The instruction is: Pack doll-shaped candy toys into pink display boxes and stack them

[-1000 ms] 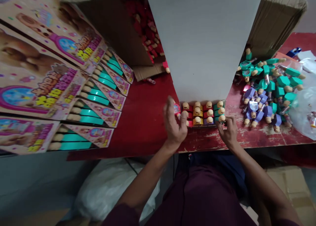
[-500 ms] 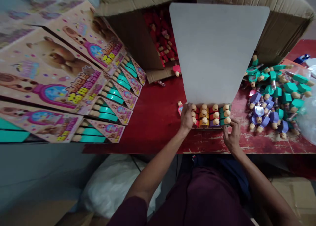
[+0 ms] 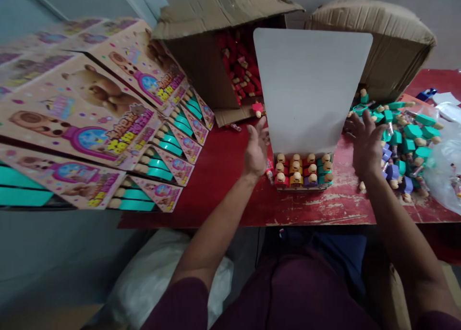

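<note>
A display box with a tall white back panel point(image 3: 313, 90) stands on the red table point(image 3: 223, 176). Rows of bear-headed toys point(image 3: 296, 166) in red, yellow, purple and teal fill its tray. My left hand point(image 3: 256, 150) is raised just left of the box, fingers apart, holding nothing. To the right of the box, my right hand point(image 3: 367, 145) hovers with fingers spread and nothing in it, partly in front of a pile of teal and purple toys point(image 3: 408, 138). A small red toy point(image 3: 270, 169) lies between my left hand and the tray.
Printed bear display boxes point(image 3: 108, 109) filled with teal toys are stacked at the left. An open carton point(image 3: 198, 70) of red toys lies behind, with another cardboard carton point(image 3: 389, 56) behind the white panel. A clear plastic bag point(image 3: 446, 171) sits far right.
Both hands have let go of the tray's sides and moved up and outward, their fingers opening. The white panel looks a little lower and narrower as the view has shifted.
</note>
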A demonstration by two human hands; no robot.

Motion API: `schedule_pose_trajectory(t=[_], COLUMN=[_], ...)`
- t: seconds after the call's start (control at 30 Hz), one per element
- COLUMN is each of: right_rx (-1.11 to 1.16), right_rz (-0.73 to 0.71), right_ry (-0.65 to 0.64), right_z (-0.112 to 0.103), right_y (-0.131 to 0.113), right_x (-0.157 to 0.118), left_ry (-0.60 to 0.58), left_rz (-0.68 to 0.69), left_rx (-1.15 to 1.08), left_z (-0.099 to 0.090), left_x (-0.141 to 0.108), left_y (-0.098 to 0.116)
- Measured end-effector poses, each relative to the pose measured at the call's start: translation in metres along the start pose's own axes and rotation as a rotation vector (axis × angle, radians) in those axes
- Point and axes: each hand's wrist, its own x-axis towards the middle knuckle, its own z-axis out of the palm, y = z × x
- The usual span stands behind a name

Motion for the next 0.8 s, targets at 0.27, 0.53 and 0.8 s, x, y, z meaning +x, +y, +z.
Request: schedule_pose_trajectory(t=[0.27, 0.53, 0.8], right_rx=[0.050, -0.497, -0.876], right_rz=[0.160, -0.206, -0.308], right_ry=[-0.309, -0.605, -0.549], right_z=[-0.002, 0.015, 0.032], right_y=[-0.031, -0.020, -0.021], right_x=[-0.026, -0.082, -0.061], left_ry=[-0.305, -0.872, -0.360], left_rz=[-0.101, 0.483, 0.757], left_rx=[0.183, 1.305, 1.391], left_z=[-0.023, -0.029, -0.022], left_x=[-0.032, -0.095, -0.136], left_y=[0.032, -0.005, -0.080])
